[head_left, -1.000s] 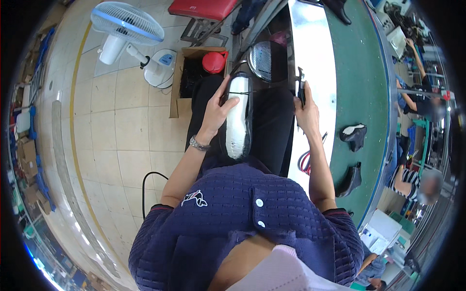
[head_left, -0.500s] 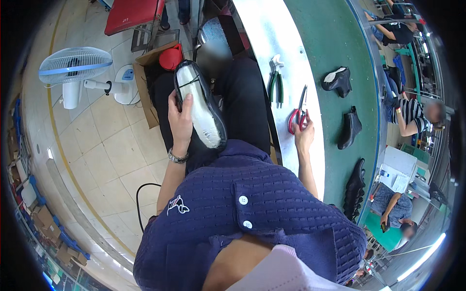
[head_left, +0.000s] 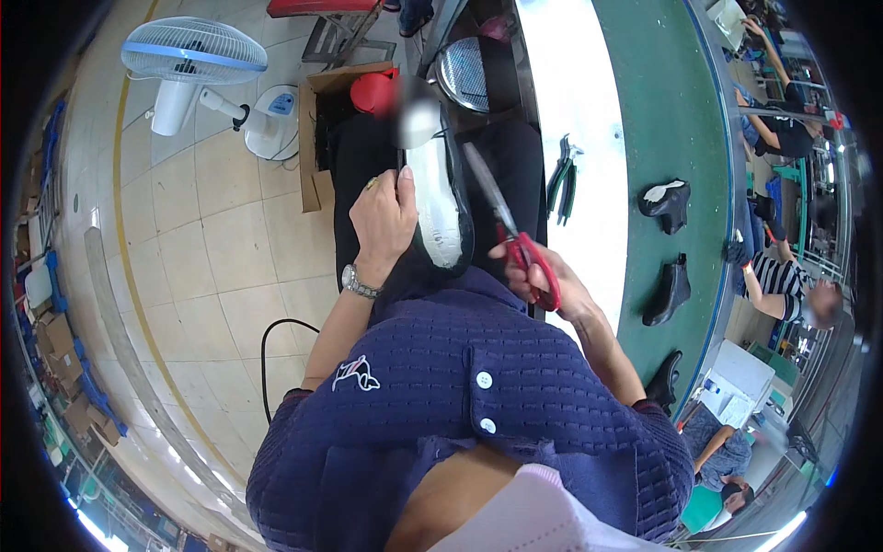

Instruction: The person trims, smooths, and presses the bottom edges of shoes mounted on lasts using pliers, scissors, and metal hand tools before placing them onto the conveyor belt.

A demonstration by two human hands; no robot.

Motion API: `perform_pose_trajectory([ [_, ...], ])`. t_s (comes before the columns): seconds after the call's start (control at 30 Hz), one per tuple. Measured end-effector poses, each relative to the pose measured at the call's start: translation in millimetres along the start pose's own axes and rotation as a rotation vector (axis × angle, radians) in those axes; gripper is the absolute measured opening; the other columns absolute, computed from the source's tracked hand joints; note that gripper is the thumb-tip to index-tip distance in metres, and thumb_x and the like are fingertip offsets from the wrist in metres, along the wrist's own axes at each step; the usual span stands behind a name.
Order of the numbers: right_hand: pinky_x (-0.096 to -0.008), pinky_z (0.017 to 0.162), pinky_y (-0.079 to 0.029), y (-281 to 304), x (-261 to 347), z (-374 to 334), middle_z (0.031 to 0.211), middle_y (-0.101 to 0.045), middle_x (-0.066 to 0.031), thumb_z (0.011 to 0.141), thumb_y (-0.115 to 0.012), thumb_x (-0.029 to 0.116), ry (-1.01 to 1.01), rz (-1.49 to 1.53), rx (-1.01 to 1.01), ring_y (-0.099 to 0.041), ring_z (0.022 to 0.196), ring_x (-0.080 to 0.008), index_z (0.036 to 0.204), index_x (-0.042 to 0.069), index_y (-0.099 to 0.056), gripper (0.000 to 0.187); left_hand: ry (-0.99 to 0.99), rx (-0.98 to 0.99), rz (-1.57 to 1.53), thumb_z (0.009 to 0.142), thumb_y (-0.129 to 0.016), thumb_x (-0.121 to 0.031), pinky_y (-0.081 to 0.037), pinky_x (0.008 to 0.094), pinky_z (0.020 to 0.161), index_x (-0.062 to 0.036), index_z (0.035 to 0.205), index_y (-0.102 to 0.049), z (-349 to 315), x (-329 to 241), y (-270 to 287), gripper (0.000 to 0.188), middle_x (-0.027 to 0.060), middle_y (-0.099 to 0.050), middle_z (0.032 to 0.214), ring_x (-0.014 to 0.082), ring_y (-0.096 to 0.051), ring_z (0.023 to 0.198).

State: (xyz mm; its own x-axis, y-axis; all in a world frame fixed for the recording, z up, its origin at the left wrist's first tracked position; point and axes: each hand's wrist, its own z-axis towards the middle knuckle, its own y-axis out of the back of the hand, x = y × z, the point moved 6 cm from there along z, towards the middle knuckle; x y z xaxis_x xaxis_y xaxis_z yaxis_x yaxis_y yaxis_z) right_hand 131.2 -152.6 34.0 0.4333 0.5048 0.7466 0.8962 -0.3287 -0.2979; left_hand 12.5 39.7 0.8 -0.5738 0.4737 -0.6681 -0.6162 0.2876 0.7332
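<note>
On my lap lies a black shoe with its pale, whitish underside turned up; its far end is blurred. My left hand is closed on the shoe's left edge, thumb against the side. Red-handled scissors are gripped in my right hand, the fingers in and around the loops. Their blades point up and to the left, just right of the shoe and apart from it. Green-handled pliers lie on the white bench beyond my right hand.
Several black shoes stand along the green belt at the right. To the left are a fan and a cardboard box with a red container. Other people work beyond the belt.
The scissors have been lifted from the bench and brought left, beside the shoe. The shoe has turned more upright, and my left hand has shifted along its edge.
</note>
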Motion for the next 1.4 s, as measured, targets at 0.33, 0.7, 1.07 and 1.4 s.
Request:
perform_pose_trajectory([
  [0.33,-0.0196,0.042,-0.034,-31,14,56,0.055,-0.037,0.005,0.086,-0.039,0.064,-0.124,-0.129,0.043,-0.039,0.046,-0.0056,0.085,0.005,-0.055,0.061,-0.018,-0.069,-0.078,0.092,-0.041,-0.023,-0.042,0.0419,0.055,-0.0019,0.068,-0.05,-2,-6,-1,0.033,0.0169,-0.055,0.063,0.0342,-0.055,0.061],
  [0.7,-0.0229,0.048,-0.032,50,-17,0,0.06,-0.047,0.0053,0.084,-0.065,0.031,0.07,-0.341,-0.618,-0.041,0.054,-0.0048,0.079,0.002,-0.058,0.03,-0.387,-0.221,0.057,0.075,-0.067,-0.019,-0.032,0.0442,0.098,-0.0083,0.104,-0.063,32,-37,7,0.031,0.0112,-0.045,0.13,0.0326,-0.038,0.121],
  [1.07,-0.0412,0.085,-0.043,194,-50,-19,0.098,-0.061,-0.0203,0.074,-0.067,0.019,0.092,-1.212,-1.265,-0.056,0.092,-0.0356,0.111,-0.002,-0.057,0.044,-0.423,-0.596,-0.161,0.077,-0.067,-0.007,-0.043,0.0403,0.089,-0.0014,0.083,-0.063,23,-46,62,0.009,0.0067,-0.062,0.092,0.0282,-0.057,0.1],
  [1.4,-0.0435,0.085,-0.043,182,3,95,0.1,-0.054,-0.0284,0.081,-0.058,0.036,0.217,-1.317,-1.206,-0.053,0.095,-0.0412,0.109,-0.006,-0.053,0.051,-0.245,-0.588,0.302,0.085,-0.061,-0.021,-0.039,0.0397,0.094,-0.0014,0.107,-0.063,89,75,73,0.03,0.0137,-0.057,0.116,0.0318,-0.051,0.11],
])
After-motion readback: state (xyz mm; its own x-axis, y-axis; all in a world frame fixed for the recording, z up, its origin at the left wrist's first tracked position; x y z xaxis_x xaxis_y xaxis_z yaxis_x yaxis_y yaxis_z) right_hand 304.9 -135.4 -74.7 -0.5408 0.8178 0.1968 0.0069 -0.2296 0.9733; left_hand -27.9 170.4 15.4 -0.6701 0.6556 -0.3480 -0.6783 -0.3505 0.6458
